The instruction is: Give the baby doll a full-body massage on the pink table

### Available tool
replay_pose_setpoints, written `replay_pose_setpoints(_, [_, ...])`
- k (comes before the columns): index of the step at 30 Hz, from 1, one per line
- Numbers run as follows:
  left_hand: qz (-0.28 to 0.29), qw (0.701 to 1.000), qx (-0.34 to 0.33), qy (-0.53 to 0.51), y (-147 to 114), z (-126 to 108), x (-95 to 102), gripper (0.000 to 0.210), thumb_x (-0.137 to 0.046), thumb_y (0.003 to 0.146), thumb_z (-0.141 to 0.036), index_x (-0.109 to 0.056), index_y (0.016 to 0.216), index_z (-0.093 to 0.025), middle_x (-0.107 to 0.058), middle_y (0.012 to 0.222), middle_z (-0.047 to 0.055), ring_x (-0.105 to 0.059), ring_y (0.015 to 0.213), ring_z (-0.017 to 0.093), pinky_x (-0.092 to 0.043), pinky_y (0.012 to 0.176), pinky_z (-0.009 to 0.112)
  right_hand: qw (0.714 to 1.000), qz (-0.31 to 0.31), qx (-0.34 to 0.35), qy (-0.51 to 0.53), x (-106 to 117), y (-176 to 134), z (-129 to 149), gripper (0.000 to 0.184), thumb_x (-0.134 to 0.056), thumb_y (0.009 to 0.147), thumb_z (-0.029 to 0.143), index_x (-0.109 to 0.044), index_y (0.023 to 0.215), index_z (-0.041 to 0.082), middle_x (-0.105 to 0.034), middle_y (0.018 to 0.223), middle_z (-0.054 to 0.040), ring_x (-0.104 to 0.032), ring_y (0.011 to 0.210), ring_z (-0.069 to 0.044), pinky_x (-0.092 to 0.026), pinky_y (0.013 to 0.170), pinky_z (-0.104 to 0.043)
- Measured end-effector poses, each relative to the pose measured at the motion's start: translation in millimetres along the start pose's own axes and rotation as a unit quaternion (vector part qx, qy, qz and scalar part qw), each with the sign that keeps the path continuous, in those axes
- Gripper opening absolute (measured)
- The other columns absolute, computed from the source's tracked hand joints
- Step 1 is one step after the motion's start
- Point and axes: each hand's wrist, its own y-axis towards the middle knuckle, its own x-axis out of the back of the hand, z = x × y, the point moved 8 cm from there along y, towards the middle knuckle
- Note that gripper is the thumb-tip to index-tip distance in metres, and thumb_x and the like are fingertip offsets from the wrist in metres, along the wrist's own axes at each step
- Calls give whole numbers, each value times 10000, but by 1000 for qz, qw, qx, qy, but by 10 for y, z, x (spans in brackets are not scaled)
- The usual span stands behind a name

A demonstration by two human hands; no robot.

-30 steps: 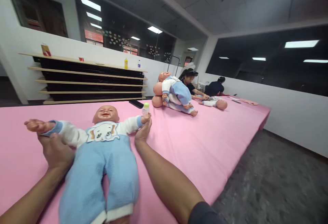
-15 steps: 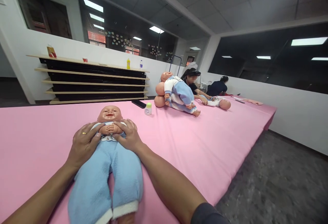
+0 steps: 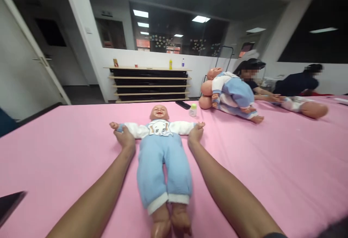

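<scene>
A baby doll in light blue trousers and a white top with an elephant face lies on its back on the pink-covered table. Its arms are stretched straight out to both sides, and its feet point toward me. My left hand is closed around the doll's forearm on the left, by the wrist. On the other side my right hand grips the opposite forearm near its wrist. Past the doll's head stand a small white bottle with a green cap and a black phone.
Several dressed dolls are stacked to the right. Beyond them a person in a dark cap handles another doll; a second person bends farther back. A dark flat object lies at the near left. Shelving stands along the wall.
The doll's arms were folded together on its chest under my hands; now both hands have drawn them out wide to the sides. My view has turned left.
</scene>
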Motion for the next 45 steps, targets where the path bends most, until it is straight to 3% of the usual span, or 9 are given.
replay_pose_setpoints(8, [61,982,-178,28,-209,-513,-194,487,-461,939,-350,-388,1408,-246,-475,1384,85,-449,1281,218,-320,1112,387,962,152,228,18,-226,-384,556,491,-383,961,428,-403,1416,246,-461,1447,-64,-423,1341,-168,-300,1140,-361])
replay_pose_setpoints(13, [283,894,-263,228,-520,-546,-707,524,-428,949,-371,-352,1467,-364,-486,1380,53,-417,1279,250,-320,1089,478,844,362,373,-133,-666,-886,594,412,-506,930,410,-547,1333,338,-471,1419,-27,-360,1371,-233,-273,1157,-460])
replay_pose_setpoints(17, [335,844,-282,310,-609,-437,-837,494,-392,958,-383,-376,1451,-407,-443,1429,47,-375,1302,284,-287,1083,536,793,401,406,-215,-769,-994,488,409,-540,914,407,-546,1323,419,-441,1433,6,-324,1379,-271,-238,1154,-541])
replay_pose_setpoints(23, [244,905,-273,217,-539,-531,-637,499,-532,887,-326,-475,1383,-311,-540,1299,72,-461,1225,259,-352,1073,456,847,344,383,-137,-641,-942,564,393,-541,909,407,-586,1276,275,-524,1353,-63,-421,1313,-239,-311,1136,-456])
replay_pose_setpoints(28, [49,985,-142,82,-164,-271,-156,479,-446,939,-349,-380,1397,-223,-514,1335,105,-518,1190,231,-405,1043,413,976,108,185,-45,-206,-416,389,506,-294,980,470,-462,1340,155,-547,1343,-145,-509,1267,-240,-416,1047,-418])
replay_pose_setpoints(33, [-50,997,-7,56,48,95,93,449,-404,947,-352,-396,1355,-165,-513,1300,160,-542,1152,261,-409,1023,481,996,-13,69,-61,56,-98,212,614,-257,956,517,-498,1305,73,-609,1231,-211,-583,1182,-301,-469,972,-416])
replay_pose_setpoints(37, [65,985,-127,95,-112,-169,-180,520,-391,962,-378,-330,1461,-244,-490,1365,106,-472,1251,238,-352,1091,459,979,105,169,-49,-160,-282,372,557,-322,966,496,-415,1413,178,-531,1369,-127,-514,1263,-236,-411,1054,-410])
replay_pose_setpoints(41, [257,916,-230,206,-421,-338,-606,486,-275,993,-418,-387,1459,-339,-408,1464,57,-311,1377,243,-239,1157,491,880,326,330,-104,-572,-774,508,461,-509,917,466,-544,1338,282,-450,1437,-67,-394,1349,-228,-332,1128,-425])
replay_pose_setpoints(45, [330,866,-256,274,-547,-327,-746,475,-207,999,-424,-462,1400,-413,-366,1496,11,-245,1402,258,-184,1160,539,819,375,394,-186,-719,-968,499,376,-586,879,462,-642,1233,348,-419,1442,-34,-320,1377,-269,-240,1167,-497])
